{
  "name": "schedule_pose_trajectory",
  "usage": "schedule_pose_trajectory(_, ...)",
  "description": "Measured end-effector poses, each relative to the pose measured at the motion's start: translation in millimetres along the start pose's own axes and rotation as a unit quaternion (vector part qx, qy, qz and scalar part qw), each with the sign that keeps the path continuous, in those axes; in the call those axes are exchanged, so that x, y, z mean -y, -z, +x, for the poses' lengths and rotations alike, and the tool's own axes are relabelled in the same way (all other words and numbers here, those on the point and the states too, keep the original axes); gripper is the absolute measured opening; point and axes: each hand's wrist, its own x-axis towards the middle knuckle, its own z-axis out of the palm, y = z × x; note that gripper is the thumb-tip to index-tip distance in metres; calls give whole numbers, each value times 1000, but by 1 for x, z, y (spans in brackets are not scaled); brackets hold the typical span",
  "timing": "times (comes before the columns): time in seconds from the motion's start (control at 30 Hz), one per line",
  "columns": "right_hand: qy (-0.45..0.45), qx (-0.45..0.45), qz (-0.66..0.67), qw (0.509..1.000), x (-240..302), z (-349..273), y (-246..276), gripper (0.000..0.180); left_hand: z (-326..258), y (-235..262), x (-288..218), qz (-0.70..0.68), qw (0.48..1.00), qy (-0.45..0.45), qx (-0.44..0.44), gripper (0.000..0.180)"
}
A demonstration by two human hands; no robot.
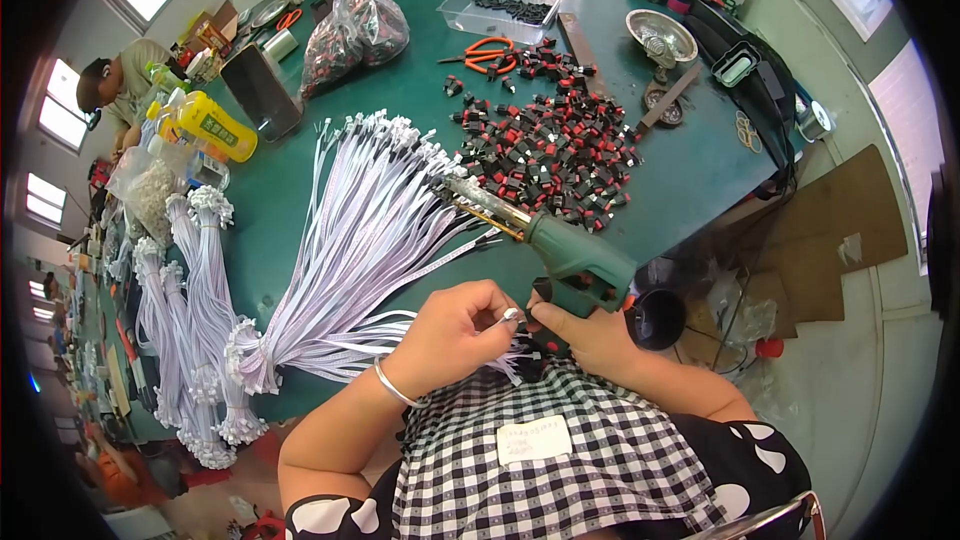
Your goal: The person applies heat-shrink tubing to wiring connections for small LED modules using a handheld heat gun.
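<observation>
My right hand is closed around the handle of a green soldering gun, thumb across its near side. The gun's metal barrel points up and left, with its tip over the far ends of a fanned bundle of white ribbon cables. Beside the gun's handle, my left hand pinches a small white cable connector between thumb and fingers. Its other fingers are curled in. Beyond the barrel lies a heap of small black and red switches. Cable ends and dark parts below my hands are partly hidden.
Tied cable bundles lie at the left, near a yellow bottle and a dark metal box. Farther back are a filled plastic bag, orange-handled scissors, a clear tray and a metal bowl. Another person sits far left.
</observation>
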Motion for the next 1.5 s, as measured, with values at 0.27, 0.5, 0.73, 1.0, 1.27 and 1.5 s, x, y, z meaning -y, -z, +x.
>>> schedule_pose_trajectory(0.27, 2, -7, 22, 1000, -1, 2, 2, 9, 6, -2, 0, 8, 1000, -11, 15, 6)
schedule_pose_trajectory(0.5, 47, -71, 14, 996, -5, 1, 5, 10, 7, -1, 6, -44, 999, -13, 2, 5)
schedule_pose_trajectory(0.73, 469, -24, -318, 823, -33, -34, 75, 39, 16, 3, 6, -199, 977, 48, -57, 7)
schedule_pose_trajectory(1.0, 292, 100, -246, 919, -67, -57, 109, 52, 23, 1, 15, -201, 973, 26, -105, 6)
schedule_pose_trajectory(1.27, 216, 80, -322, 918, -137, -76, 145, 55, 26, -1, 17, -184, 976, 7, -113, 7)
schedule_pose_trajectory(1.5, 331, 95, -330, 879, -92, -56, 118, 55, 25, -3, 18, -172, 978, -3, -121, 5)
